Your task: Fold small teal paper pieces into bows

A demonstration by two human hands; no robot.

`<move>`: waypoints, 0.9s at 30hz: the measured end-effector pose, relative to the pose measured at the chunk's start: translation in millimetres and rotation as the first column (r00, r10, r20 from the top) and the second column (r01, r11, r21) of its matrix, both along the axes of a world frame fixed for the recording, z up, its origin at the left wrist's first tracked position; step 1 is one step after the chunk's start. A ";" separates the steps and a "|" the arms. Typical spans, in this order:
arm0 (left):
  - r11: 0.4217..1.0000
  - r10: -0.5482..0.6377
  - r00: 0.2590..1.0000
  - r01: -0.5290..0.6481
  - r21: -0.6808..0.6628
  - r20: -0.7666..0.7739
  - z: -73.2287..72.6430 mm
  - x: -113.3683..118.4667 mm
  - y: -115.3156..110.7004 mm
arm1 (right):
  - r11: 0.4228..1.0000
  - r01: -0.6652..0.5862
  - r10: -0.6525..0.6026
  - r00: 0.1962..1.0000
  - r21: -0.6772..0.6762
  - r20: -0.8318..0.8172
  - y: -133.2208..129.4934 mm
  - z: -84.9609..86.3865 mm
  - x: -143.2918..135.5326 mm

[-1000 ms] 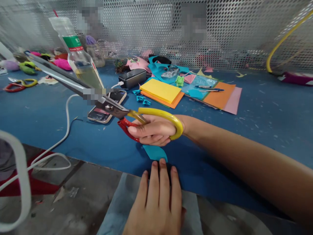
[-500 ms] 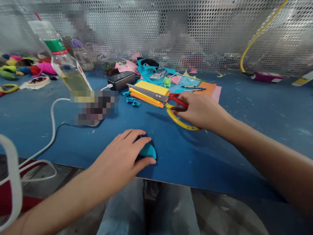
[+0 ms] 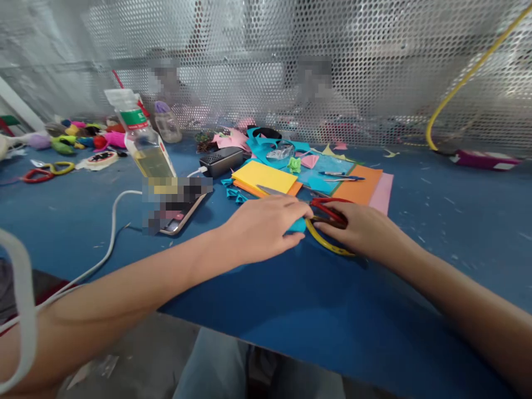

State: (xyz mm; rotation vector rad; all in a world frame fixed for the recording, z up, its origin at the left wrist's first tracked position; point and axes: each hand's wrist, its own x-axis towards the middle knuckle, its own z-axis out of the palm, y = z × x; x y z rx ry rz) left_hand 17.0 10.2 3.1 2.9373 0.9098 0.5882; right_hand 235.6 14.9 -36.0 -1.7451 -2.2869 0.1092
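My left hand [image 3: 270,228], palm down, has its fingers closed on a small teal paper piece [image 3: 296,225], mostly hidden beneath it. My right hand [image 3: 353,224] grips the red and yellow handles of large scissors [image 3: 332,244]. Their blades point left and are partly covered by my left hand. Just behind the hands lies a stack of yellow and orange paper [image 3: 266,176]. Small folded blue paper pieces [image 3: 236,194] sit at its left side. Orange paper [image 3: 361,183] and pink paper [image 3: 383,193] lie to the right, beyond my right hand.
A bottle of yellowish liquid [image 3: 152,155] stands at the left behind a phone [image 3: 183,216] and a white cable [image 3: 114,221]. A black box [image 3: 222,160], blue paper scraps [image 3: 266,149] and pens [image 3: 343,177] lie farther back. Another pair of scissors [image 3: 39,175] rests far left.
My left hand has moved right and away from the table's front edge with the teal paper, up beside the scissors. The right hand still holds the scissors. The camera view has shifted.
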 end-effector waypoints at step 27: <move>0.988 -0.151 0.949 0.134 0.079 0.278 -17.7 -5.7 0.4 | 0.985 -0.170 0.141 0.832 -0.006 -0.536 -34.7 23.8 -33.6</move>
